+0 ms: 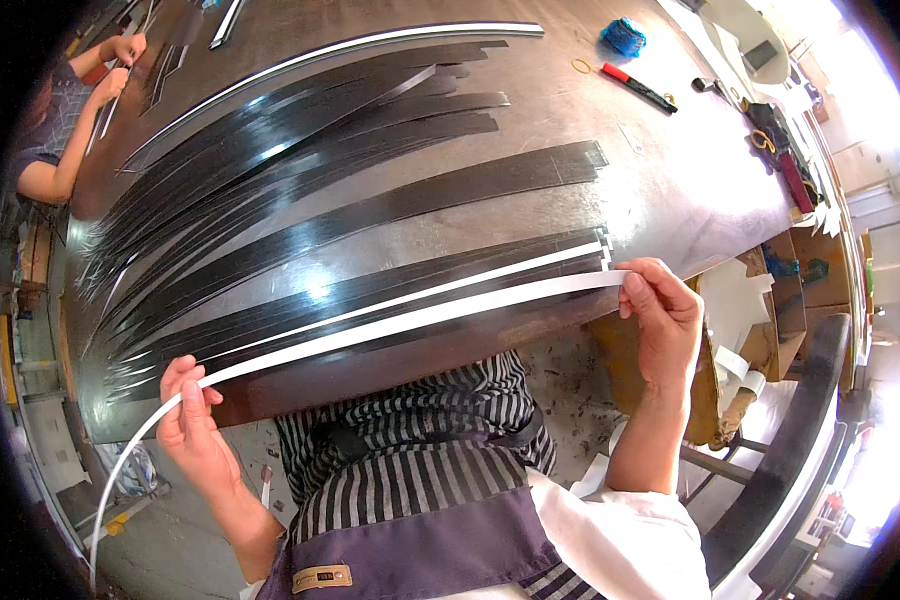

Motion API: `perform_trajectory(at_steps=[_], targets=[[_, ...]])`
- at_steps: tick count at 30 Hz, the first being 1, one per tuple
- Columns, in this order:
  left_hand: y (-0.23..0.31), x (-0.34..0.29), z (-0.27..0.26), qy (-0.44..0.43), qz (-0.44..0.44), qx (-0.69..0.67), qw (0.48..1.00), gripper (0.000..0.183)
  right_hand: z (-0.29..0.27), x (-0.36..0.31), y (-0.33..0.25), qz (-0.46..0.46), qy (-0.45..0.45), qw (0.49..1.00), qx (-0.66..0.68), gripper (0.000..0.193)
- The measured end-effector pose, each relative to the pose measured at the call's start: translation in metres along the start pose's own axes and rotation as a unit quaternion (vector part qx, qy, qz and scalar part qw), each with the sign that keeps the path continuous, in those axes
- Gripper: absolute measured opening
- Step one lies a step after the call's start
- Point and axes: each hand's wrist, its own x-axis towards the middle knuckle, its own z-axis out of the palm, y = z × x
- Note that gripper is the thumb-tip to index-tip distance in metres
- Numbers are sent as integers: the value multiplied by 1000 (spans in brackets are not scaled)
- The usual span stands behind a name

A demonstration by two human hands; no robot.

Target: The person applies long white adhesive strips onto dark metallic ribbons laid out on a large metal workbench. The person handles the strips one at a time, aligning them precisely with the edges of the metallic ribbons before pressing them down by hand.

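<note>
A long white strip point(410, 318) stretches between my two hands over the near edge of the table. My right hand point(660, 315) pinches its right end between thumb and fingers. Farther along, my left hand point(192, 420) grips the strip, and the loose left part curves down past the table toward the floor. Just beyond the strip lie flat black strips point(370, 287) with a narrow white strip point(510, 277) on top. More black strips point(300, 160) are spread in bunches across the table, their left ends fanned out.
The brown table point(690, 180) fills the middle. On it lie a red and black marker point(638, 87), a blue bundle point(624, 38) and a long white-edged strip point(370, 40). Another person's hands point(120, 65) work at the far left. Cardboard boxes point(785, 290) stand at the right.
</note>
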Motion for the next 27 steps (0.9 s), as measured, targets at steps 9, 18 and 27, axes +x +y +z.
perform_trajectory(at_steps=[9,18,27], targets=[[-7,2,9,-8,88,195,977,6,9,2,13,29,65,989,-127,14],[-7,2,4,-36,61,229,971,4,13,4,14,34,83,979,-181,15],[-7,2,8,-28,41,228,972,4,10,7,10,55,87,972,-212,17]])
